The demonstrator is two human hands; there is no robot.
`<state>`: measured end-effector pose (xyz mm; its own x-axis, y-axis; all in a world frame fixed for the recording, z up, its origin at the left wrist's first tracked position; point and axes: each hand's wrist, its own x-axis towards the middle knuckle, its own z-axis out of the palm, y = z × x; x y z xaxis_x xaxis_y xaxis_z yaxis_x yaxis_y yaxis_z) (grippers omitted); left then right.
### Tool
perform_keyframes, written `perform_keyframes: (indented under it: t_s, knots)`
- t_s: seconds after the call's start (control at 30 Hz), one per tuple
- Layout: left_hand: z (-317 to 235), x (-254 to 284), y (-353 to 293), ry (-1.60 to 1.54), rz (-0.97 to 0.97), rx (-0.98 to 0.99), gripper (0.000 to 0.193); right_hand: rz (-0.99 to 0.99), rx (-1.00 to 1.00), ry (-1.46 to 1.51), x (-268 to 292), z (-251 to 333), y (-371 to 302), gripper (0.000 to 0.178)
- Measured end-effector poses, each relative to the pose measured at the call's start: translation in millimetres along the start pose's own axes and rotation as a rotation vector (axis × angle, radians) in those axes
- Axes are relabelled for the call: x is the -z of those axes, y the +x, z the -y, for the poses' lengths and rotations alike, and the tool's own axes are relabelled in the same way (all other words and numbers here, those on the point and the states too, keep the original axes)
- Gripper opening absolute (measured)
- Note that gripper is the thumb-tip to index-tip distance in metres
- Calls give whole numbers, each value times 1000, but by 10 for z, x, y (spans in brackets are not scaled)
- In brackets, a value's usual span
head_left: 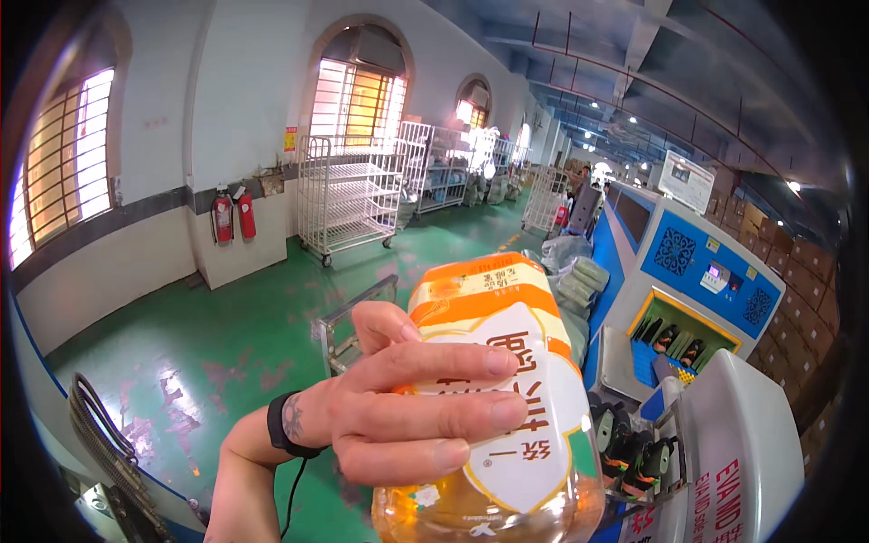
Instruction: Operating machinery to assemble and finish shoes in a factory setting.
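My left hand reaches in from the lower left, a black band round its wrist. It is closed on a large clear plastic bottle of amber drink with an orange, white and cream label. The fingers lie across the label, the back of the hand is toward me, and the thumb is hidden. Held up close in front of me, the bottle covers the middle of the view; its mouth cannot be made out. My right hand is out of view.
A white wire cage trolley stands by the wall, right of two red fire extinguishers. On the right is a blue and white machine with dark shoe-like pieces inside. Stacked cartons line the far right. A metal frame stands behind my hand.
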<state>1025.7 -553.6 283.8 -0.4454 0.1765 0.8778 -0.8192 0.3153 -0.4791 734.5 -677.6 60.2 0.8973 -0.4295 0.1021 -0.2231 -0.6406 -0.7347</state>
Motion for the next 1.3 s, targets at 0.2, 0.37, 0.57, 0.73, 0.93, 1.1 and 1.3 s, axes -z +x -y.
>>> perform_keyframes:
  t_s: [0.2,0.37,0.57,0.73,0.93,1.1,1.3]
  knots:
    - [67,-35,191,45,-135,-89,39,-22,3,10,-88,-369,-125,32]
    - [77,51,315,44,-87,-124,41,171,291,-788,-991,-2056,-124,32]
    - [0,178,419,41,29,-105,43,201,464,-1095,-1731,-3478,-280,32]
    - [-63,138,425,62,59,20,42,88,145,-496,-1024,-2117,-222,32]
    - [-112,114,433,84,22,40,36,-55,34,-33,-260,-463,-217,33]
    - [-81,17,432,41,-17,26,37,-91,61,-13,-250,-373,-258,33]
    - [-108,-50,411,46,-70,30,41,-135,96,-105,-299,-423,-281,34]
